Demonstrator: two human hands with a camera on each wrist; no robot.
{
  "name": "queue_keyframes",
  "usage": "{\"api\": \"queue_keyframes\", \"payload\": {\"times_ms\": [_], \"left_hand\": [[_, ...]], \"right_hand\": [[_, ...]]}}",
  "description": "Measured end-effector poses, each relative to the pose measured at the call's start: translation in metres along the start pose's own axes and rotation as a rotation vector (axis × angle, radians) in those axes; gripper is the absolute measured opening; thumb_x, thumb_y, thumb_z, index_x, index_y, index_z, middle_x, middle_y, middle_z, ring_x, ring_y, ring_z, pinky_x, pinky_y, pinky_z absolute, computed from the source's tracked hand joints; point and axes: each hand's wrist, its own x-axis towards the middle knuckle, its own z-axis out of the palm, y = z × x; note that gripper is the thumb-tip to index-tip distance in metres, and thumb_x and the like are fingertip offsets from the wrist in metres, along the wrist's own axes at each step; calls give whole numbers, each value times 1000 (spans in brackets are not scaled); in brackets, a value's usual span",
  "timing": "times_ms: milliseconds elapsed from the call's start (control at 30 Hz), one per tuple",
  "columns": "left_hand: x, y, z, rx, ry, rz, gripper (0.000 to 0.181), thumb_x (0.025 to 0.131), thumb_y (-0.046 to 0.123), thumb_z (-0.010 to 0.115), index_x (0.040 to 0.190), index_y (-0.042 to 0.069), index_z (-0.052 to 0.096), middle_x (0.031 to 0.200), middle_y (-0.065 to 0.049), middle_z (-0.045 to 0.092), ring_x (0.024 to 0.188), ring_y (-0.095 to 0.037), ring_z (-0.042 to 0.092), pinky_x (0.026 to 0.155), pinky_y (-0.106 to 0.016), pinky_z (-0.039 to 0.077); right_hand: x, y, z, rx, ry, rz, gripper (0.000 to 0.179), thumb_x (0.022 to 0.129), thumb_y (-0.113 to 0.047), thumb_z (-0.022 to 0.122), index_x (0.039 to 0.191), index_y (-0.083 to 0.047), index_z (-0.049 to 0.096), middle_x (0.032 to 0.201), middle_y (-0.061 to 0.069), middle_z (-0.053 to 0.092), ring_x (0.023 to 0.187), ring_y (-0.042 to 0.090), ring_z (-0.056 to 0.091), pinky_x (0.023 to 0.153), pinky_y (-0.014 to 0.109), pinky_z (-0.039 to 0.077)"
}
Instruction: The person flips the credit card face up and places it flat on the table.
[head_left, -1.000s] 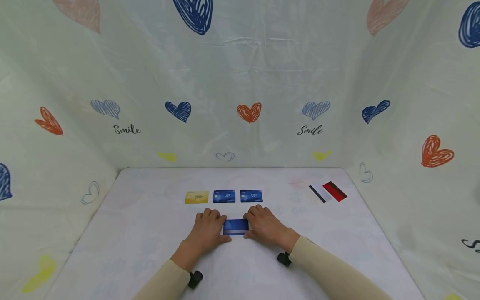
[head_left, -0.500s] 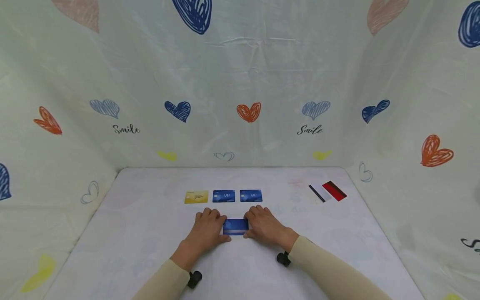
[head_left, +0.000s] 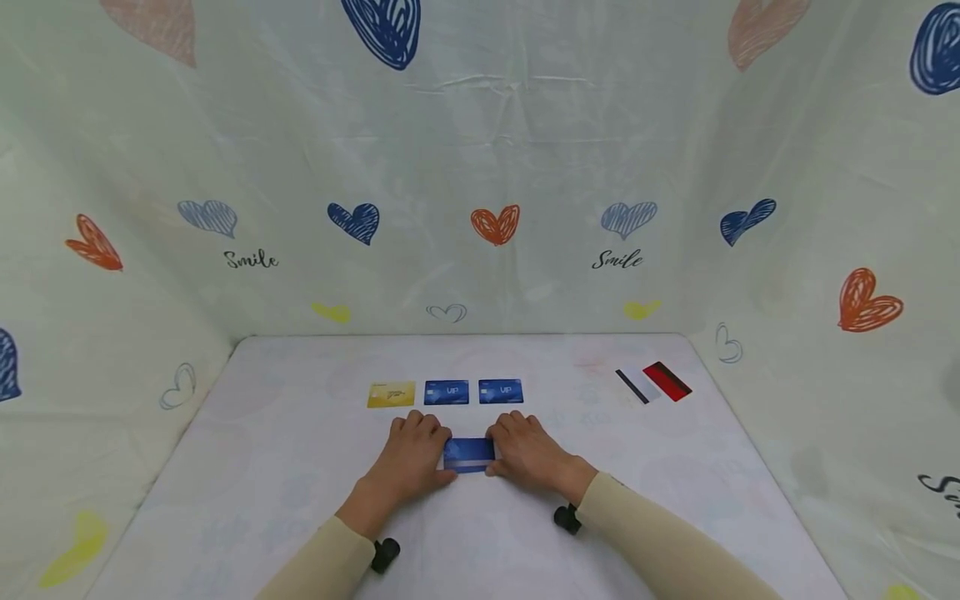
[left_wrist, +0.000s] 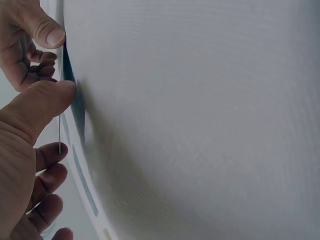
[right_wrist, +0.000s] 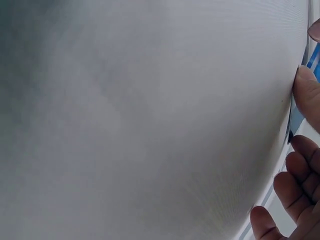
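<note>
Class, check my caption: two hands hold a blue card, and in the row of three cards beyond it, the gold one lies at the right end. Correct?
No: the gold card lies at the row's left end, as the head view shows. The left hand and right hand do hold a blue card.

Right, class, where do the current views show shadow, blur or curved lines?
Head view: soft light, a pale stripe clear on the held blue card; left wrist view: grey shadow on the white table beside the left hand; right wrist view: upper-left corner dark and soft, table's outline curved.
</note>
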Motion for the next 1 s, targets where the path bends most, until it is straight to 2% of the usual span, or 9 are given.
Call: {"api": "queue_keyframes", "payload": {"times_ms": [333,567,767,1000], "left_hand": [[0,0,-8,-1,58,2,68,83,55,87,134,12,69,127,-6,65,118,-28,51,101,-49,43],[-2,5,-24,2,109,25,67,83,54,87,133,13,69,127,-4,65,117,-26,50,102,-48,43],[-2,13,-34,-78,163,94,65,83,49,87,132,11,66,127,-5,63,118,-28,52,102,-49,45],[-1,17,-36,-148,136,115,64,83,46,87,130,12,61,125,-4,60,117,-26,49,103,-48,44]], "right_hand": [[1,-3,-2,-5,56,-15,60,93,-51,78,133,-8,63,120,4,63,107,19,55,93,37,54],[3,-4,-2,18,103,-39,60,93,-47,80,133,-6,63,120,5,63,108,18,58,99,34,55],[1,-6,-3,82,121,-36,58,93,-43,81,134,-6,62,120,4,63,108,17,57,100,32,54],[2,-6,-1,94,140,-51,59,93,-45,80,133,-7,62,121,3,63,110,16,57,101,31,54]]}}
